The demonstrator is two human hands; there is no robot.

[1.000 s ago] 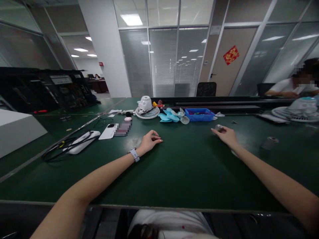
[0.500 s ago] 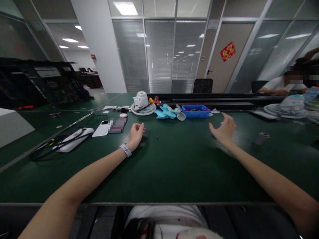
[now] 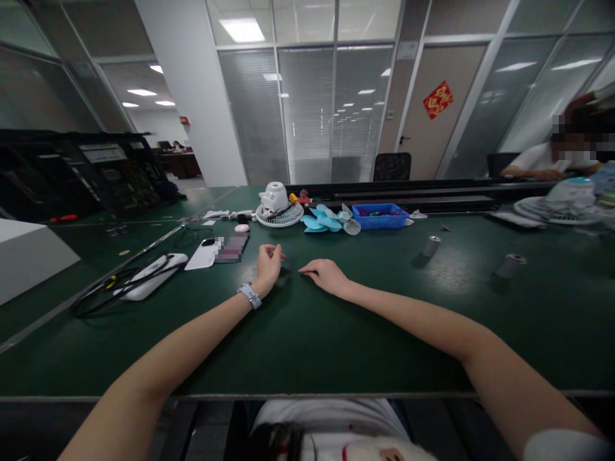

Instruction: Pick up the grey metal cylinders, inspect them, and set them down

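Note:
My left hand (image 3: 268, 264) rests on the green mat (image 3: 336, 333) with its palm turned up and its fingers curled in; what lies in them is hidden. A watch (image 3: 250, 295) sits on that wrist. My right hand (image 3: 325, 275) lies low on the mat just right of it, fingers stretched out to the left, tips touching the mat. A small metal cylinder (image 3: 431, 245) stands alone on the mat further right, well away from both hands.
A second cylinder (image 3: 509, 264) stands to the right. At the back are a white fan body (image 3: 278, 206), light blue fan blades (image 3: 324, 221) and a blue bin (image 3: 379, 216). A white phone (image 3: 204, 254) and a cabled white device (image 3: 148, 275) lie left. Another person (image 3: 552, 157) sits far right.
My right hand let go of the metal cylinder, rose, then swung left across the mat to beside my left hand. My left hand turned palm up and curled. A small dark speck there is now covered.

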